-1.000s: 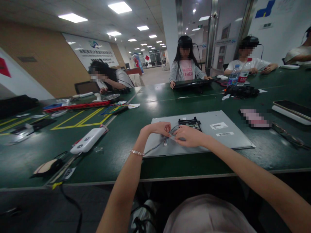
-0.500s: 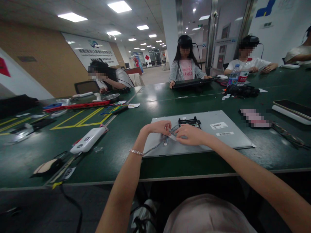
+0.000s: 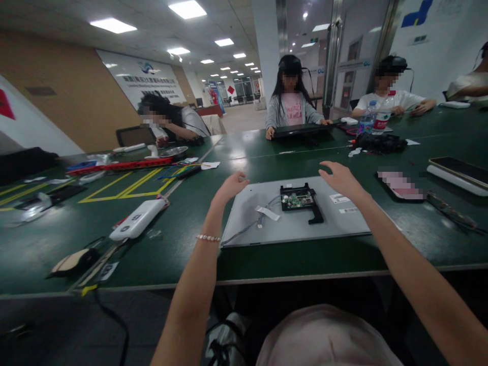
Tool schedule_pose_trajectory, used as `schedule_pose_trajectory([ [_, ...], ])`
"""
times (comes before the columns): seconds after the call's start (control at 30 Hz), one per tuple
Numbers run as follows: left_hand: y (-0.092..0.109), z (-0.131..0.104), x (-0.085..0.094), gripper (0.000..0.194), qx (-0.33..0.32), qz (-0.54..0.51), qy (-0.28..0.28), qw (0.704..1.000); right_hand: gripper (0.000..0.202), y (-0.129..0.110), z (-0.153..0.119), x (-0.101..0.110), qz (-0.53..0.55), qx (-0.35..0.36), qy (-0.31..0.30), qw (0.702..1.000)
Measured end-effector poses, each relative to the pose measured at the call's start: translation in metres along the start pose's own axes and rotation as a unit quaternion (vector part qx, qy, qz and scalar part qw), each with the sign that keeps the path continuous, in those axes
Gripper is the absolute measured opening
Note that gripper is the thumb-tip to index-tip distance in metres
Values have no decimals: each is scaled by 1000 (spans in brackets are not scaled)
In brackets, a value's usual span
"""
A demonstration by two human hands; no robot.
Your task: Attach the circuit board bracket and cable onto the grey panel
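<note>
A flat grey display panel (image 3: 297, 222) lies back side up on the green table in front of me. On it sits a black bracket (image 3: 315, 213) around a green circuit board (image 3: 297, 200). Grey cables (image 3: 246, 230) run from the board toward the panel's near left corner, with a strip of white tape (image 3: 268, 212) across them. My left hand (image 3: 232, 186) is over the panel's far left corner, fingers loosely bent and holding nothing. My right hand (image 3: 341, 179) hovers over the right part of the panel, thumb and fingers apart, with nothing in it.
A white power bank (image 3: 139, 219) and a computer mouse (image 3: 74, 262) lie to the left. On the right are a pink phone (image 3: 401, 185), eyeglasses (image 3: 452, 209) and another phone (image 3: 459, 173). Bottles (image 3: 381, 119) stand farther back. Several people sit across the table.
Both hands have let go of the cables and moved apart, the left outward to the left, the right up and to the right. The board, bracket and tape now show uncovered.
</note>
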State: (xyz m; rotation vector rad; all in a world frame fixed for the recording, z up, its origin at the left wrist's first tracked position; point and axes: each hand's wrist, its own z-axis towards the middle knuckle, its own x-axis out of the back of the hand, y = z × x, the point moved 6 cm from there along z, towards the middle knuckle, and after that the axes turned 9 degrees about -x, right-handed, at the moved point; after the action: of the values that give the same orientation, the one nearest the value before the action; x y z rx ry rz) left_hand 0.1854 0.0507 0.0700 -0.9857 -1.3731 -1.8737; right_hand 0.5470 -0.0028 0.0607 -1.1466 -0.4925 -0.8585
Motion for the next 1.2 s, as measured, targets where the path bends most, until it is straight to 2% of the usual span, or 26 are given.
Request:
schedule_pose_trajectory([
  [0.17, -14, -7, 5, 53, 71, 13, 0, 997, 58, 51, 12, -1, -1, -126, -44, 991],
  [0.4, -23, -13, 2, 62, 154, -68, -24, 985, 64, 87, 18, -7, 40, -215, -83, 972],
  [0.53, -29, -14, -2, 59, 174, -136, -51, 974, 65, 98, 18, -7, 57, -235, -93, 966],
  [0.83, -32, -16, -2, 52, 180, -187, -50, 964, 67, 123, 18, -12, 30, -266, -126, 955],
  [0.97, -37, -12, -6, 53, 176, -184, -59, 965, 67, 126, 20, -13, 28, -267, -125, 955],
  [1.2, -38, -12, -6, 64, 181, -169, -59, 967, 68, 122, 17, -10, 36, -263, -120, 957],
])
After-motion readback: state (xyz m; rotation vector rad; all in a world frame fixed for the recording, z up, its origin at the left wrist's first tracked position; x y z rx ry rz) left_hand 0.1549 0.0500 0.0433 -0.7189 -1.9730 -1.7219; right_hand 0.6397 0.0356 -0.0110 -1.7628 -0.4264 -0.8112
